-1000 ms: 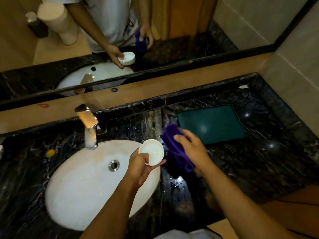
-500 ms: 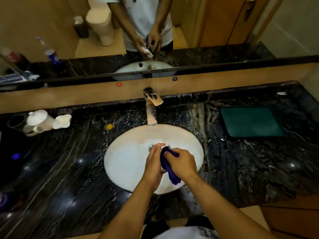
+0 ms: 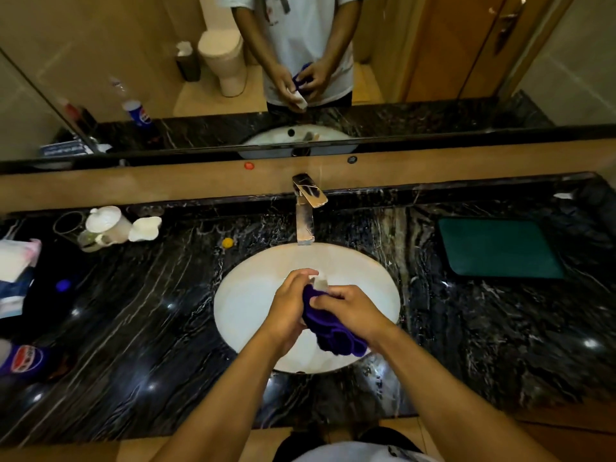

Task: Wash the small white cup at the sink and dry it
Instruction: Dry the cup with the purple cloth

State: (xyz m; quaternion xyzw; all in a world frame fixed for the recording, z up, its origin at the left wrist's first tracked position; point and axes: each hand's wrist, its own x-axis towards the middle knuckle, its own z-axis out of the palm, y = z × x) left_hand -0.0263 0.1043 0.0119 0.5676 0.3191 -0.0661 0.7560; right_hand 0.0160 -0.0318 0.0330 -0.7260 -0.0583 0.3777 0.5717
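Observation:
Over the white oval sink, my left hand grips the small white cup; only a sliver of its rim shows between my fingers. My right hand presses a purple cloth against the cup, and the cloth hangs down below my wrist. Both hands touch each other above the basin. The chrome tap stands behind the sink, with no water seen running.
A green mat lies on the black marble counter at the right. A white lidded pot and a small white jug stand at the left, with a blue can at the left edge. A mirror runs behind.
The hands moved from the counter beside the sink to over the basin. The cloth, apart from the cup before, now wraps onto it, hiding most of the cup.

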